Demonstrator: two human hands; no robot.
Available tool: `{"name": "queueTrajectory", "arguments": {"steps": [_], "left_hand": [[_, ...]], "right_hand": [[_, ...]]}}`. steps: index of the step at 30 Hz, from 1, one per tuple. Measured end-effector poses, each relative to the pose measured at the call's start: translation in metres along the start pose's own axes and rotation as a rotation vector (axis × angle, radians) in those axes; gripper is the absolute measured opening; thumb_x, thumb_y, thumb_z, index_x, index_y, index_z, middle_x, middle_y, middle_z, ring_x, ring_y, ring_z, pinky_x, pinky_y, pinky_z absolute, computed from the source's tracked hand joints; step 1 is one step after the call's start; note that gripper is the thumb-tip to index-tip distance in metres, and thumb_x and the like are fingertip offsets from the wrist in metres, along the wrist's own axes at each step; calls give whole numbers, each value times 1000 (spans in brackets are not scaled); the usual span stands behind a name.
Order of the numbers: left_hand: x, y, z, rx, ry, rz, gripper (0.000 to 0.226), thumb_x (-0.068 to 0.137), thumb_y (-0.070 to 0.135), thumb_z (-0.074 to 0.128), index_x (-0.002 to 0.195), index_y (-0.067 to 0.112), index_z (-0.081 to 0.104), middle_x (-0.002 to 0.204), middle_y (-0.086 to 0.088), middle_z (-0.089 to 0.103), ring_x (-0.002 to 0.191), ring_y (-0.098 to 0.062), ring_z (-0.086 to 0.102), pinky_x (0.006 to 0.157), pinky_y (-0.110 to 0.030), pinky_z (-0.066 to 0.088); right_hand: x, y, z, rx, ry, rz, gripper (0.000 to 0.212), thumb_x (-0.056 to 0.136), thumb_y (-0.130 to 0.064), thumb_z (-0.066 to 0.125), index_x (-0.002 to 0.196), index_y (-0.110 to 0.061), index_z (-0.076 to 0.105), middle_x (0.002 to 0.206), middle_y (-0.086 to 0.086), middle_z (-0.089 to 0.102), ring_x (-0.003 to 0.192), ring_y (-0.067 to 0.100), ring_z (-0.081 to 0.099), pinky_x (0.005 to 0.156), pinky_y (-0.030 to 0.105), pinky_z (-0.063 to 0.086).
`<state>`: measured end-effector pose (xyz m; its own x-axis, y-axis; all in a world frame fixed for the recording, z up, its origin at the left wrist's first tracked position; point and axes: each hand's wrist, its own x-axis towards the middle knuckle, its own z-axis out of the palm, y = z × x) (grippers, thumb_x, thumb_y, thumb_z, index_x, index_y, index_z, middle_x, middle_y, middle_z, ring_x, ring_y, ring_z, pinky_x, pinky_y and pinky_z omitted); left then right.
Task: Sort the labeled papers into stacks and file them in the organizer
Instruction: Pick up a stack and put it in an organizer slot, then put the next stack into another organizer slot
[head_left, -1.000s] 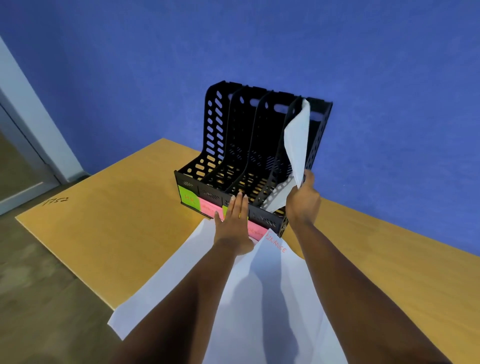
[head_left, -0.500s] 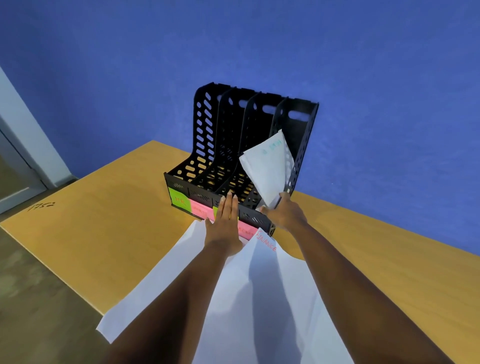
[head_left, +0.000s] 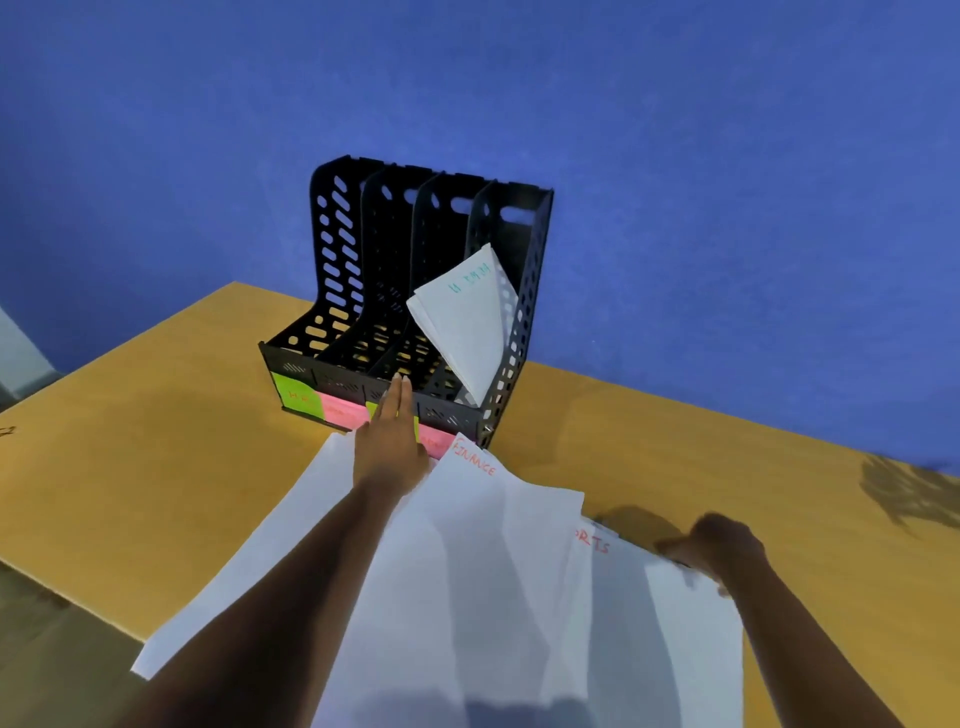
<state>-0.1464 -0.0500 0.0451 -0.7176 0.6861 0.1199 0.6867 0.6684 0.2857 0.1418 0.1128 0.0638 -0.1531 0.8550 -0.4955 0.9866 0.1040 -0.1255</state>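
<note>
Meanwhile, left hand (head_left: 390, 447) lay flat, fingers straight, against the organizer (head_left: 363, 332); right hand (head_left: 719, 545), at four o'clock, pinched a paper (head_left: 675, 623).

The left forearm is stretched forward from the lower left of the view, bare to the wrist. The left hand (head_left: 390, 447) is held flat, palm down, its fingers (head_left: 399, 399) straight and pressed together, the tips laid against the low front edge of the black perforated plastic file organizer (head_left: 332, 270). The heel of this hand is rested on white paper sheets (head_left: 467, 587) spread over the tabletop. The right forearm is brought in from the lower right. The right hand (head_left: 719, 545) is seen blurred, knuckles up, fingers curled at the far edge of the sheets; whether a sheet is pinched cannot be told.
</note>
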Motion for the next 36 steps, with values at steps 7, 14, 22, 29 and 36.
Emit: {"name": "queueTrajectory", "arguments": {"steps": [7, 14, 22, 29, 36], "left_hand": [[-39, 24, 30, -66, 196, -48, 47, 80, 19, 59, 123, 5, 48, 118, -15, 55, 106, -33, 52, 81, -41, 44], [-75, 16, 64, -100, 9, -138, 72, 78, 56, 59, 132, 11, 41, 126, -9, 54, 116, -27, 52, 86, -40, 45], [-75, 16, 67, -31, -138, -251, 96, 68, 66, 64, 139, 16, 24, 138, -6, 44, 126, -26, 43, 95, -42, 45], [-70, 18, 60, -127, -198, -262, 95, 65, 54, 74, 138, 16, 26, 138, -6, 46, 126, -27, 43, 98, -43, 43], [-68, 19, 51, -454, -255, -289, 70, 70, 38, 77, 127, 15, 44, 128, -8, 58, 118, -29, 53, 95, -39, 44]], "right_hand": [[-12, 32, 49, -108, -45, 96, 100, 59, -78, 60, 131, -10, 47, 130, 5, 55, 127, 25, 44, 100, 29, 41], [-16, 36, 57, 176, 22, 230, 127, 40, -61, 85, 136, 0, 28, 137, 12, 44, 131, 29, 39, 102, 37, 41], [-8, 38, 65, 254, 80, 182, 113, 42, -46, 91, 127, -1, 32, 130, 16, 45, 126, 31, 45, 97, 37, 44], [16, 60, 49, 476, 46, 134, 82, 54, -16, 90, 120, 7, 47, 112, 23, 64, 103, 34, 63, 80, 36, 50], [33, 101, 25, 789, 305, 82, 77, 58, -4, 86, 124, -1, 47, 108, 25, 61, 93, 38, 60, 68, 34, 43]]}}
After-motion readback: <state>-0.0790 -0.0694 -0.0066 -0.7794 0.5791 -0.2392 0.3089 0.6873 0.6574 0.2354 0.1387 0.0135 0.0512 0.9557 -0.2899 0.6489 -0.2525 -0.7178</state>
